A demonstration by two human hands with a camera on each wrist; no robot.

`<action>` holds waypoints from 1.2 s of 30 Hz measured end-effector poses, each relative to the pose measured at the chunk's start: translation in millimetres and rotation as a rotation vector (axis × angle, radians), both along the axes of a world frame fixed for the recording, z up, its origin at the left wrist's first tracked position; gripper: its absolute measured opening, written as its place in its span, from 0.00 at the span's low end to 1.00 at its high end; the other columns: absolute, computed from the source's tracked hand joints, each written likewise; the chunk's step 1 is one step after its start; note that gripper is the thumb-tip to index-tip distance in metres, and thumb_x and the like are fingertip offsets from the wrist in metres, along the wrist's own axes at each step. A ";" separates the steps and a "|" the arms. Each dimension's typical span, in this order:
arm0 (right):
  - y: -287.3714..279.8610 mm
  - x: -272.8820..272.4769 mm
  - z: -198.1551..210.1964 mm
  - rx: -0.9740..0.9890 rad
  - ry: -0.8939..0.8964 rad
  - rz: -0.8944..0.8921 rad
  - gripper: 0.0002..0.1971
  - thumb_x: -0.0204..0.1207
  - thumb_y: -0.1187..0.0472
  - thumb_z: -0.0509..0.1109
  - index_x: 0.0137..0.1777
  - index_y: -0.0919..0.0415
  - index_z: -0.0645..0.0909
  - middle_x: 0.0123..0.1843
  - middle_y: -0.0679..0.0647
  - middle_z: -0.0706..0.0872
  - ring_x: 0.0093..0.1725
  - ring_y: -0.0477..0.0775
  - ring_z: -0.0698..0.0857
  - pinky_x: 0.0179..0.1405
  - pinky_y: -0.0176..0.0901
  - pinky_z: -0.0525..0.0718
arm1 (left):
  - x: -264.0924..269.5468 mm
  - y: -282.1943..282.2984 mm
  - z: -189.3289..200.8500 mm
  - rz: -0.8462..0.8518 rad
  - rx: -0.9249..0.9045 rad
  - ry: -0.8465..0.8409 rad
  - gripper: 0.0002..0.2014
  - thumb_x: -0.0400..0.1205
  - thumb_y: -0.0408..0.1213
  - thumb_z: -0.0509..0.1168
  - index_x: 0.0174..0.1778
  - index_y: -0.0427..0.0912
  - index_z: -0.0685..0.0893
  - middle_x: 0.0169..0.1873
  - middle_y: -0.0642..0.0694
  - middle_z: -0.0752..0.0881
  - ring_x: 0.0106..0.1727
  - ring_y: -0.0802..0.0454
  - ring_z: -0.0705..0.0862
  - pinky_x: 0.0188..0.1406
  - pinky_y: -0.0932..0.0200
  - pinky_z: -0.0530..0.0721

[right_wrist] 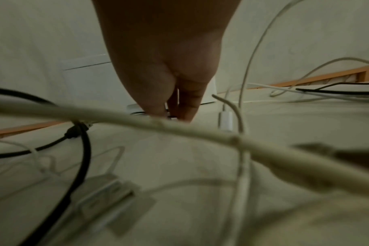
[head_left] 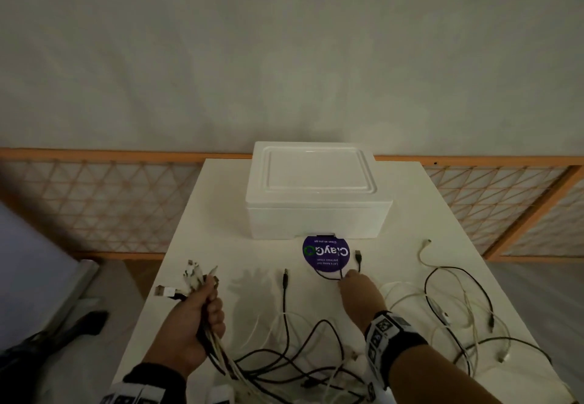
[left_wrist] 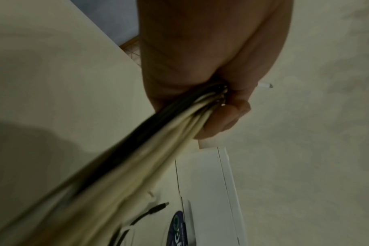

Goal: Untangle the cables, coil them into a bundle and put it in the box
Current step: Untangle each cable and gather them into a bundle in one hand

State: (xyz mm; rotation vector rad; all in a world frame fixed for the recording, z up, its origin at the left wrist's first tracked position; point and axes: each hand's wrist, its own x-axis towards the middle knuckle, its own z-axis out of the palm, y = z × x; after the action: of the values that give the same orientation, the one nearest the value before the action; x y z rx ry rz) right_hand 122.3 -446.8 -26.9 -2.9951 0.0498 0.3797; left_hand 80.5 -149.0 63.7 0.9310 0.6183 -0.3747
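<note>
My left hand point(head_left: 208, 305) is raised over the table's left side and grips a bundle of white and black cables point(head_left: 218, 343) just below their plugs point(head_left: 192, 272); the left wrist view shows its fingers point(left_wrist: 225, 119) curled round the bundle point(left_wrist: 158, 141). My right hand point(head_left: 347, 275) reaches forward, and its thumb and fingertips point(right_wrist: 187, 106) pinch a thin black cable point(head_left: 358, 256) lying on a purple round sticker point(head_left: 325, 253). The white foam box point(head_left: 316, 217) stands behind, with its lid point(head_left: 316, 173) on. A tangle of cables point(head_left: 316, 356) lies near me.
The white table point(head_left: 221, 214) has drop-offs on both sides. A second black cable point(head_left: 285, 280) lies between my hands, and loose white and black loops point(head_left: 455, 302) spread to the right. A wooden lattice rail point(head_left: 94, 201) runs behind the table.
</note>
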 end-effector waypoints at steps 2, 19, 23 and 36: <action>-5.8 -3.0 -1.5 0.046 0.003 -0.014 0.15 0.81 0.67 0.54 0.62 0.63 0.78 0.65 0.59 0.77 0.63 0.57 0.79 0.61 0.42 0.74 | 1.9 -6.0 -2.3 -0.012 -0.002 0.019 0.18 0.85 0.45 0.60 0.30 0.44 0.69 0.18 0.50 0.66 0.15 0.57 0.65 0.14 0.67 0.64; 68.4 -55.2 129.6 1.430 -0.092 -0.322 0.08 0.72 0.77 0.68 0.41 0.65 0.84 0.40 0.57 0.89 0.38 0.50 0.87 0.43 0.44 0.89 | -18.3 -52.1 20.0 -0.196 -0.006 -0.020 0.15 0.84 0.43 0.64 0.52 0.32 0.85 0.49 0.36 0.91 0.21 0.55 0.81 0.19 0.66 0.79; 74.4 -65.2 134.1 1.329 -0.009 -0.212 0.11 0.72 0.77 0.67 0.41 0.61 0.84 0.38 0.52 0.89 0.37 0.47 0.86 0.36 0.38 0.85 | -23.4 -51.3 24.2 -0.141 -0.035 -0.046 0.13 0.83 0.42 0.64 0.54 0.35 0.85 0.48 0.40 0.91 0.22 0.57 0.81 0.20 0.66 0.78; 75.7 -92.3 119.4 0.706 0.173 0.228 0.12 0.71 0.64 0.68 0.48 0.47 0.87 0.40 0.38 0.84 0.37 0.33 0.82 0.38 0.21 0.77 | -19.4 -32.4 21.8 0.102 -0.083 -0.083 0.07 0.83 0.36 0.63 0.45 0.38 0.85 0.28 0.49 0.81 0.17 0.59 0.67 0.14 0.68 0.66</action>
State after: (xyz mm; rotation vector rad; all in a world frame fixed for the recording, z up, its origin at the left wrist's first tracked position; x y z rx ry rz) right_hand 30.1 -371.1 92.6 -2.2685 -0.3391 0.5417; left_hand 61.2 -181.4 85.5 0.8286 0.5680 -0.2678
